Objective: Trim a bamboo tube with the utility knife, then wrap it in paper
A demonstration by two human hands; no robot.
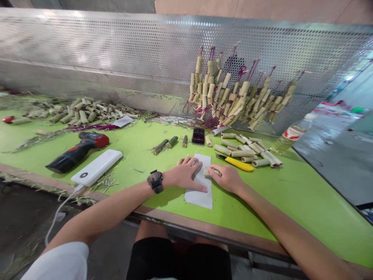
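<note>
A white strip of paper or sandpaper (pixel 201 199) lies on the green tabletop in front of me. My left hand (pixel 188 174), with a dark watch on its wrist, rests on the strip with thumb and fingers spread apart. On the strip's right edge, my right hand (pixel 225 177) is closed around a short bamboo piece (pixel 207 172), whose pale end touches the sheet. Most of that piece is hidden by my fingers. A yellow utility knife (pixel 239 163) with its dark blade end to the left lies just beyond my right hand.
Cut bamboo pieces (pixel 241 152) lie right, near an oil-coloured bottle (pixel 291 134). Bamboo bundles tied with purple cord (pixel 227 97) lean on the perforated metal panel (pixel 131 58). Left are a cordless drill (pixel 78 149), a white power bank (pixel 97 167) and a bamboo pile (pixel 84 111).
</note>
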